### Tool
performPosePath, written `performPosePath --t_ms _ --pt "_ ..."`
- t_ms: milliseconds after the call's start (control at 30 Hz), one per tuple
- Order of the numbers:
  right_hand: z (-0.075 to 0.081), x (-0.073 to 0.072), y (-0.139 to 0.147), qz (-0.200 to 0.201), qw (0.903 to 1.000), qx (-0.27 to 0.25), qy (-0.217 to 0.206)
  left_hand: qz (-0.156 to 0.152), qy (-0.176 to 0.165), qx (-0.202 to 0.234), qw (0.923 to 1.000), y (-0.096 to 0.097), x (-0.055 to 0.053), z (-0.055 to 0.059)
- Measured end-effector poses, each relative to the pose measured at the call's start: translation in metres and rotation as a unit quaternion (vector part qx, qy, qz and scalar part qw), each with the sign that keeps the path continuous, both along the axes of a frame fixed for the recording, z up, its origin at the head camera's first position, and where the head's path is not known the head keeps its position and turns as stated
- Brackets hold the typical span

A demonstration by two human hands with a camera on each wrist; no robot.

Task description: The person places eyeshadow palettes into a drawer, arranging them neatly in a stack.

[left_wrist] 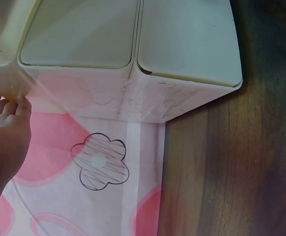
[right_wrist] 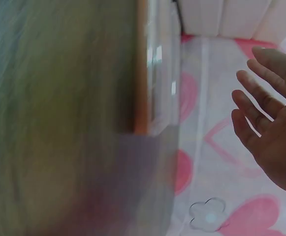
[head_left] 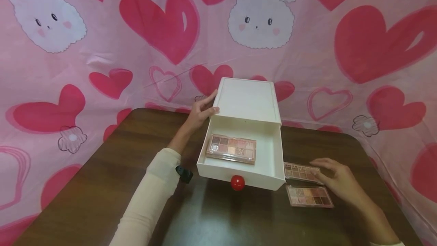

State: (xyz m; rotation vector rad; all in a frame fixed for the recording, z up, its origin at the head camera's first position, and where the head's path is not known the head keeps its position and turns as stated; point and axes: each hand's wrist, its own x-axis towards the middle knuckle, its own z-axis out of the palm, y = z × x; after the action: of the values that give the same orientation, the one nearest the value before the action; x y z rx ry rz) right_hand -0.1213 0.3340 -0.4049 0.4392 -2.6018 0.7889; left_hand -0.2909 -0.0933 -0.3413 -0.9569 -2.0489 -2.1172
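A white drawer box (head_left: 246, 98) stands on the table with its drawer (head_left: 269, 185) pulled out, a red round knob (head_left: 238, 182) at its front. An eyeshadow palette (head_left: 232, 149) lies inside, towards the drawer's left. My left hand (head_left: 198, 115) rests on the box's left side, thumb near the top front corner; in the left wrist view, its fingers touch the white wall. To the right of the drawer, two more palettes lie on the table, a farther one (head_left: 297, 171) and a nearer one (head_left: 308, 196). Over the farther palette hovers my right hand (head_left: 338, 181), fingers spread and holding nothing.
The dark wooden table (head_left: 112, 185) has rounded far corners. A pink cloth (head_left: 136, 48) with hearts and rabbits hangs behind and beside it. On my left wrist sits a dark band (head_left: 184, 174).
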Motion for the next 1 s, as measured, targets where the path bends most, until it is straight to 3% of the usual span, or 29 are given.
performPosePath --t_ms 333,600,800,1000 --pt "-0.019 -0.004 0.027 -0.029 0.9965 0.049 -0.061 0.003 0.003 0.001 1.0000 0.000 -0.001 -0.002" --pt "-0.026 -0.007 0.036 -0.007 0.9904 0.059 -0.125 0.002 0.007 -0.002 1.0000 0.000 -0.001 0.000" --pt "-0.029 -0.014 0.040 0.015 0.9805 0.045 -0.191 0.000 0.006 -0.003 1.0000 0.001 -0.002 -0.001" --pt "-0.036 -0.021 0.042 0.020 0.9865 0.068 -0.148 0.003 0.002 -0.005 1.0000 0.000 -0.001 0.000"
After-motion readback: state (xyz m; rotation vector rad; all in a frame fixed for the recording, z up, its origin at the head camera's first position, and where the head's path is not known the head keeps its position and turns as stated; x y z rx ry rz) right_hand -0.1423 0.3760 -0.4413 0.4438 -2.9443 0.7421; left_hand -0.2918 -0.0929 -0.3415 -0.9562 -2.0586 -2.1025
